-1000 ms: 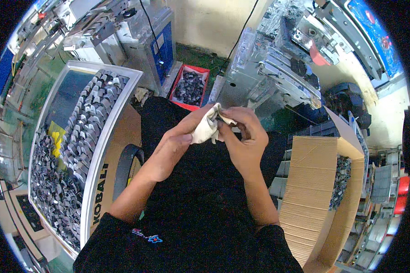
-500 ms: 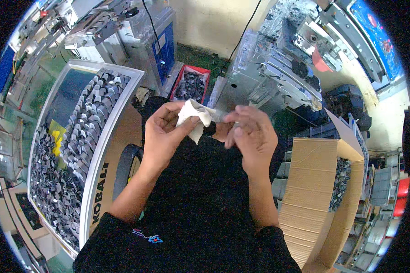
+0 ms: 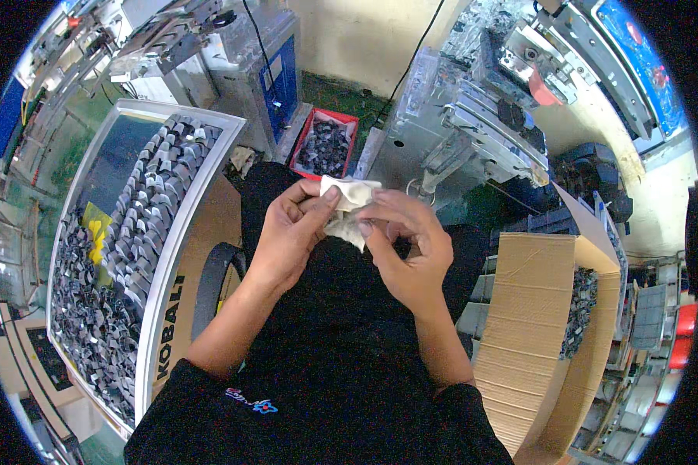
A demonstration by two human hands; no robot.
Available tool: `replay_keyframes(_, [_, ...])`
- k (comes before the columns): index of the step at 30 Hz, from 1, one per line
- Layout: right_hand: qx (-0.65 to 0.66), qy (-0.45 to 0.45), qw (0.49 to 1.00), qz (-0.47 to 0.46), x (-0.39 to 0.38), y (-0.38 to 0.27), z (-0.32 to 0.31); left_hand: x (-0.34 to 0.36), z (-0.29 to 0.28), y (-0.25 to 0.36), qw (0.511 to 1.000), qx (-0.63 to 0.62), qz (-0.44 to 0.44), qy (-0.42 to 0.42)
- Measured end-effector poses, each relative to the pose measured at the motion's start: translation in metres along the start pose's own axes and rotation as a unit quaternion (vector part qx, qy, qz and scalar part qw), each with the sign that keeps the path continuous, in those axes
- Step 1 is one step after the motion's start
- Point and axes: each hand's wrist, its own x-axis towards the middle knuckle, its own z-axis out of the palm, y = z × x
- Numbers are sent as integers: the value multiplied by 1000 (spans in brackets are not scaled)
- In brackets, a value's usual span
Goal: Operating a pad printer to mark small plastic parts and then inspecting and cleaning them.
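Both your hands, left hand and right hand, pinch the white cloth above your lap (any part inside is hidden). A loose pinch could drop it toward the red bin

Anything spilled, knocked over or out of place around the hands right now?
Nothing stands out. Both hands, left hand and right hand, pinch a crumpled white cloth over the lap. The metal parts stay inside the tray, red bin and cardboard box.
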Motion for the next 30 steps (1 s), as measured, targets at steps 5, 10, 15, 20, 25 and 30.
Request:
replay_keyframes(5, [-68, -6, 997, -20, 2, 2, 3, -4, 3, -5, 998, 28, 56, 26])
replay_keyframes(10, [-132, 27, 989, -55, 4, 2, 6, -3, 0, -2, 998, 36, 57, 8])
replay_keyframes(15, [-160, 62, 981, -89, 2, 8, 9, -2, 0, -7, 996, 55, 63, 29])
replay_keyframes(20, [-202, 122, 971, -40, 13, 15, -4, -1, -2, -3, 995, 15, 22, 99])
replay_keyframes(25, [-160, 214, 963, -32, 18, 0, -18, -1, 0, 3, 989, 54, 95, 102])
replay_keyframes(30, [-194, 10, 971, -138, 8, -9, 4, -9, 7, -2, 999, 39, 8, 1])
